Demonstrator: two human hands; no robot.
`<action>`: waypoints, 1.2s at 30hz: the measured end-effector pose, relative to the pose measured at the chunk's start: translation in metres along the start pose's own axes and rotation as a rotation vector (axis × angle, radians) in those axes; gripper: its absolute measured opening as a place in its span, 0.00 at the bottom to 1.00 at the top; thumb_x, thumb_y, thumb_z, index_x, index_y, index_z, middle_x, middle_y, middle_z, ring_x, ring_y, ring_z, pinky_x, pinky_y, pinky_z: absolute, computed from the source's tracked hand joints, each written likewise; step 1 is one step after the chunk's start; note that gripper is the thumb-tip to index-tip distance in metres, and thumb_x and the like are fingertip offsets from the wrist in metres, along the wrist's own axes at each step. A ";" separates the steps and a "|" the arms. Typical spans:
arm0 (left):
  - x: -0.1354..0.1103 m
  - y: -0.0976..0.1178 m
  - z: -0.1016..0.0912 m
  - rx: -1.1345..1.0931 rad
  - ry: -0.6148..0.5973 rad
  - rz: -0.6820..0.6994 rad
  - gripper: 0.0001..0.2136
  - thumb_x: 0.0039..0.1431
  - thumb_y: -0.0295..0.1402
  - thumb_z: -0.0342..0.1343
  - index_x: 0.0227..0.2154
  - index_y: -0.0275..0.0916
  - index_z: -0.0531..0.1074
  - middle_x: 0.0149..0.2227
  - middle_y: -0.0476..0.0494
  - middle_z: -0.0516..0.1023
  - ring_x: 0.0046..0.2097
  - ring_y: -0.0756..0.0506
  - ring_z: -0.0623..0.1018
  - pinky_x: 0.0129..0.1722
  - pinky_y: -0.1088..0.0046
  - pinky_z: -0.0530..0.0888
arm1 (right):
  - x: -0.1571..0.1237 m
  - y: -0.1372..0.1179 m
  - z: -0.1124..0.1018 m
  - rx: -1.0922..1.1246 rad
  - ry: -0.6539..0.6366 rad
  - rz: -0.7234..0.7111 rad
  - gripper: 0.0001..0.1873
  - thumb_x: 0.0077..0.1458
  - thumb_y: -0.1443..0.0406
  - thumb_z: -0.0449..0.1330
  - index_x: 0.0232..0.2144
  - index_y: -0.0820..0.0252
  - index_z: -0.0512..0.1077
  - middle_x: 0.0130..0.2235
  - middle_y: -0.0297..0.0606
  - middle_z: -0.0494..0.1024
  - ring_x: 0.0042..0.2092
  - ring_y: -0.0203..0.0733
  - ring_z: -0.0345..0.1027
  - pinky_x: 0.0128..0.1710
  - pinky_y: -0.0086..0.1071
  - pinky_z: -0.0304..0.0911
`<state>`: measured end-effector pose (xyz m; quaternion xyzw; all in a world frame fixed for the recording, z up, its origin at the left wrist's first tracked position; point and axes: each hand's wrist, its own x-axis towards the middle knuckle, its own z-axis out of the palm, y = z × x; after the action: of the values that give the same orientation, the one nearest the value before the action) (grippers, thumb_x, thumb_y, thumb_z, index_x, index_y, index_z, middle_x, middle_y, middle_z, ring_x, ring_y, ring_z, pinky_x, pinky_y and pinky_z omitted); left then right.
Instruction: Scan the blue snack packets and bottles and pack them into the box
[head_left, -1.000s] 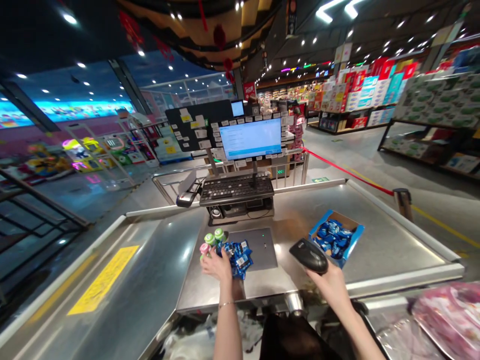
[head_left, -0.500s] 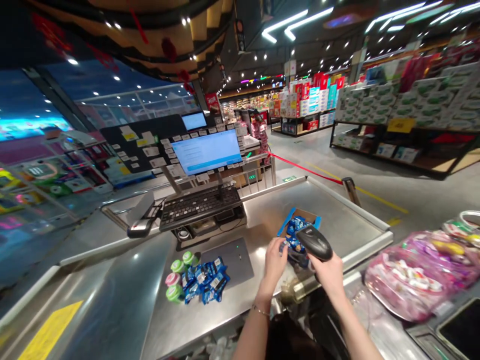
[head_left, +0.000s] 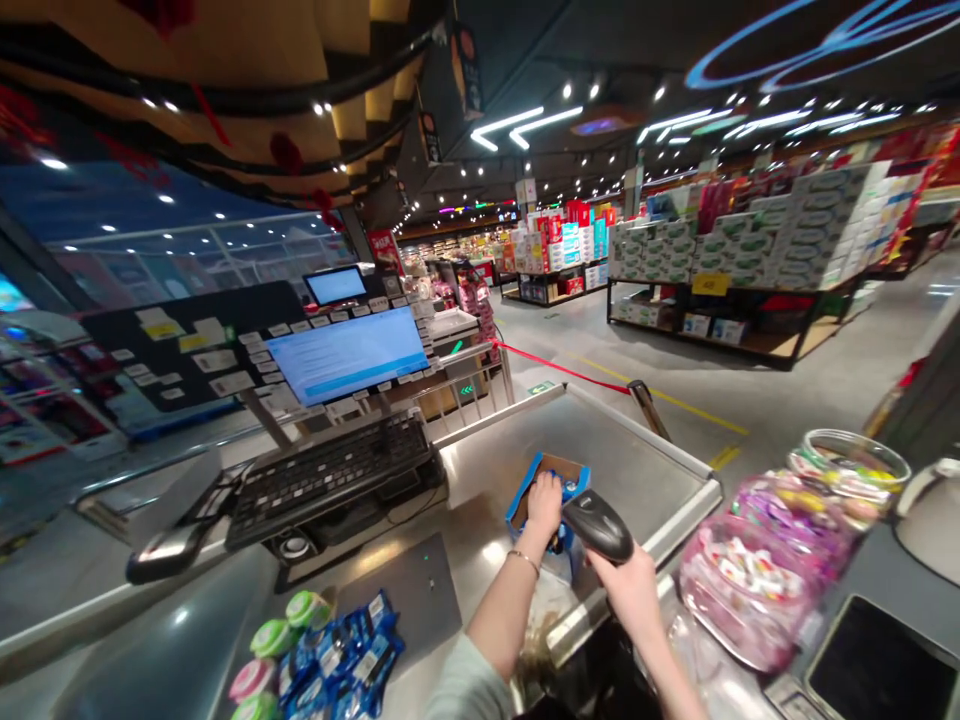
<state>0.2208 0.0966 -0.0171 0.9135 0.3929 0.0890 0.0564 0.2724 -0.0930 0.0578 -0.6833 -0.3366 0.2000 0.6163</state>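
My left hand (head_left: pixel 545 502) reaches down into a small blue cardboard box (head_left: pixel 517 508) on the metal counter. Its fingertips are hidden among small blue packets (head_left: pixel 564 482) in the box, so its grip does not show. Close beside it, my right hand (head_left: pixel 628 580) is wrapped round the handle of a black barcode scanner (head_left: pixel 598 524), whose head overlaps the box's right side. To the left, a pile of blue packets (head_left: pixel 341 655) lies on the counter against several small round tubs with green and pink lids (head_left: pixel 274 638).
A keyboard (head_left: pixel 330 470) and a lit monitor (head_left: pixel 349 355) stand at the left. Pink candy containers (head_left: pixel 742 590) and a dark-screened device (head_left: pixel 885 660) sit on the right. A raised rim (head_left: pixel 682 515) edges the counter, with a red belt barrier (head_left: pixel 562 368) beyond.
My left hand has gone from the box's near side to inside it. The scanner stays in my right hand beside the box. The view has turned right.
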 end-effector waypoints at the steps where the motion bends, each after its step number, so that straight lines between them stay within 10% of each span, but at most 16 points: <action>1: 0.000 0.000 0.001 0.005 0.001 -0.015 0.18 0.61 0.26 0.43 0.52 0.33 0.67 0.55 0.28 0.68 0.59 0.37 0.66 0.56 0.56 0.66 | 0.000 0.001 0.001 0.003 -0.003 -0.003 0.15 0.42 0.52 0.61 0.18 0.57 0.71 0.15 0.33 0.71 0.25 0.47 0.70 0.27 0.35 0.65; 20: -0.021 0.009 -0.020 -0.017 0.067 -0.133 0.16 0.57 0.29 0.53 0.49 0.38 0.70 0.50 0.33 0.71 0.53 0.37 0.70 0.52 0.59 0.69 | -0.004 0.003 -0.016 0.010 -0.002 0.046 0.15 0.43 0.52 0.61 0.20 0.58 0.73 0.18 0.36 0.74 0.26 0.47 0.71 0.28 0.35 0.66; 29: -0.083 -0.008 -0.043 -1.479 0.496 -0.476 0.23 0.54 0.49 0.57 0.46 0.36 0.70 0.43 0.36 0.77 0.43 0.43 0.79 0.45 0.60 0.76 | -0.011 0.004 -0.016 -0.014 -0.075 0.070 0.15 0.41 0.53 0.60 0.22 0.59 0.74 0.23 0.41 0.79 0.31 0.51 0.75 0.33 0.37 0.69; 36: -0.133 -0.014 -0.039 -1.602 0.480 -0.548 0.27 0.60 0.55 0.43 0.47 0.36 0.68 0.48 0.31 0.76 0.48 0.41 0.78 0.49 0.60 0.75 | -0.036 0.016 0.013 -0.173 -0.246 -0.050 0.18 0.44 0.54 0.58 0.33 0.60 0.77 0.32 0.43 0.82 0.38 0.51 0.77 0.35 0.35 0.70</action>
<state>0.1125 0.0107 0.0025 0.4295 0.4190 0.5108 0.6157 0.2421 -0.1092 0.0345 -0.6955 -0.4424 0.2370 0.5143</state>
